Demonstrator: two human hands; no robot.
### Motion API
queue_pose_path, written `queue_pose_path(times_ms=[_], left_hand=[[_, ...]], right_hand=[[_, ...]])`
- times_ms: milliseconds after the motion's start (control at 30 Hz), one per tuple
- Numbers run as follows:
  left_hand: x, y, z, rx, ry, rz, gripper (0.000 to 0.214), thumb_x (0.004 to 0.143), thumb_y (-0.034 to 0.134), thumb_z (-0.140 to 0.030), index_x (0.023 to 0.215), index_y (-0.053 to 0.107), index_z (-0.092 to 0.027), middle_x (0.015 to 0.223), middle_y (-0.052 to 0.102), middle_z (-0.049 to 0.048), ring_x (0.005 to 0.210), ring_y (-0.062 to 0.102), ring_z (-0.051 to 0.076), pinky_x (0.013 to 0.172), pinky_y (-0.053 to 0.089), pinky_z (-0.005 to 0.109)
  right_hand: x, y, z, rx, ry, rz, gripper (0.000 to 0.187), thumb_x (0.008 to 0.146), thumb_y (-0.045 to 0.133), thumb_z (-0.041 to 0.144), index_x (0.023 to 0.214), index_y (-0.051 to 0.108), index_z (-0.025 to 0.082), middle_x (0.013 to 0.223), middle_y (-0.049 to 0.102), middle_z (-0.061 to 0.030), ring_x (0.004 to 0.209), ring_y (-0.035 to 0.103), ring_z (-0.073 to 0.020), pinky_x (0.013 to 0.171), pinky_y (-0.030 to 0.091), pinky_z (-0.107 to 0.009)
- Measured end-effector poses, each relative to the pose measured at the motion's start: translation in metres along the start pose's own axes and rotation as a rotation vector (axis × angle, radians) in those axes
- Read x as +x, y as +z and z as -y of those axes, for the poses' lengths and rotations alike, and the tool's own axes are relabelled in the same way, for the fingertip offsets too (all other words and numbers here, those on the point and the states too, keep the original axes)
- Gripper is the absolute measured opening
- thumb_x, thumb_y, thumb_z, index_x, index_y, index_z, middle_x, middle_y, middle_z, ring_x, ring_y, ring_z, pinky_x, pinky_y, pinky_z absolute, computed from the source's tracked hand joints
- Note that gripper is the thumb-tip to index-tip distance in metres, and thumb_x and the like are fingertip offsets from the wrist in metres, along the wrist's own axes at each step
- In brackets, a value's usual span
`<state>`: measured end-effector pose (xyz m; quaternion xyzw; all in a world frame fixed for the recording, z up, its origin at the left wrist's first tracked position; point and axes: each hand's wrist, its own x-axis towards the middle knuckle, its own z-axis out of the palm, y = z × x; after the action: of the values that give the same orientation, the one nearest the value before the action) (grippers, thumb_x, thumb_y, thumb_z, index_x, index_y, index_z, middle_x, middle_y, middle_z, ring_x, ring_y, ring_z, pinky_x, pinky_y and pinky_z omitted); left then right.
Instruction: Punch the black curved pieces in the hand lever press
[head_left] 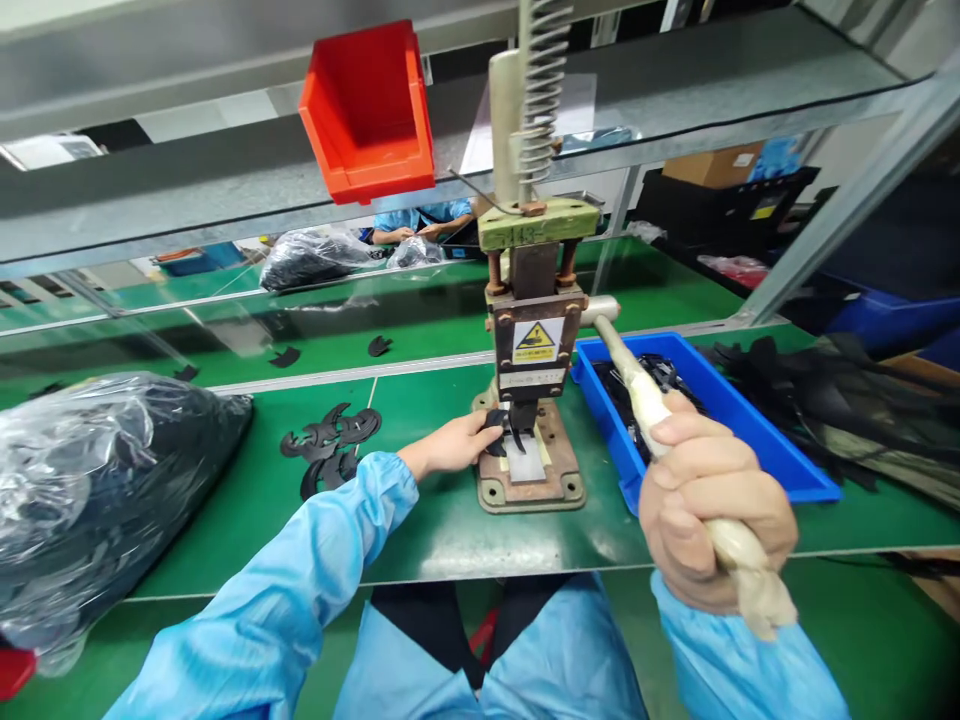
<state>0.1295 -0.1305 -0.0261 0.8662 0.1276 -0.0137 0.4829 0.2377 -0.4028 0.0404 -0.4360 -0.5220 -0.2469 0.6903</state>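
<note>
- Black curved piece (493, 434) sits at the press's (537, 338) foot; nearest, the right hand (716, 495) wraps the lever's (628, 368) grip, where a smooth, even pull should serve.
- Farther in, the left hand (450, 446) pinches that piece just beside the punch (524, 414): keep it flat, fingertips clear.
- Beyond, a few loose pieces (380, 346) lie apart on the green strip (442, 335) behind the tabletop (435, 535).

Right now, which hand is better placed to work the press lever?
Probably the right hand: it grips the lever, while the left hand holds a black piece at the press's base.
</note>
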Motion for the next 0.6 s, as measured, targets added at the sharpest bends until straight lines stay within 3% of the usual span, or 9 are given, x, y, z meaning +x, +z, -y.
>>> queue_pose_path(times_ms=[167,267,367,500,600], left_hand=[[0.002,-0.002,-0.012,0.000,-0.120,0.012,0.036,0.108,0.051,-0.044,0.124,0.065,-0.015,0.084,0.067,0.0015,0.057,0.053,0.012,0.054,0.044,0.026],[0.004,-0.004,-0.018,-0.031,-0.122,0.022,0.030,0.107,0.056,-0.039,0.122,0.067,-0.016,0.086,0.070,0.0013,0.061,0.054,0.012,0.058,0.046,0.024],[0.004,-0.004,-0.022,-0.048,-0.173,-0.006,0.025,0.105,0.063,-0.038,0.115,0.069,-0.016,0.079,0.069,0.0001,0.059,0.054,0.012,0.056,0.044,0.023],[0.005,-0.007,-0.028,-0.123,-0.287,0.032,0.024,0.102,0.070,-0.040,0.106,0.067,-0.016,0.066,0.065,-0.0024,0.046,0.050,0.010,0.046,0.037,0.022],[0.009,-0.007,-0.034,-0.176,-0.378,0.080,0.027,0.101,0.072,-0.042,0.104,0.065,-0.017,0.062,0.065,-0.0016,0.041,0.049,0.010,0.043,0.034,0.022]], right_hand=[[0.002,0.008,-0.008,0.001,-0.088,-0.105,0.022,0.089,0.074,0.026,0.075,0.058,0.022,0.078,0.061,0.0008,0.092,0.068,-0.0206,0.112,0.053,-0.061],[0.002,0.015,-0.013,0.012,-0.141,-0.188,0.028,0.086,0.076,0.027,0.070,0.054,0.023,0.073,0.058,0.0031,0.084,0.067,-0.0185,0.105,0.056,-0.057],[0.001,0.022,-0.012,0.025,-0.116,-0.224,0.029,0.086,0.075,0.029,0.070,0.052,0.024,0.070,0.054,0.0036,0.083,0.065,-0.0183,0.107,0.054,-0.056],[0.000,0.020,-0.005,-0.005,-0.045,-0.152,0.024,0.089,0.073,0.028,0.074,0.054,0.024,0.073,0.055,0.0021,0.088,0.064,-0.0196,0.114,0.051,-0.059],[0.000,0.000,0.005,-0.074,0.025,-0.072,0.025,0.088,0.076,0.032,0.075,0.056,0.026,0.076,0.057,0.0009,0.092,0.066,-0.0233,0.115,0.052,-0.066]])
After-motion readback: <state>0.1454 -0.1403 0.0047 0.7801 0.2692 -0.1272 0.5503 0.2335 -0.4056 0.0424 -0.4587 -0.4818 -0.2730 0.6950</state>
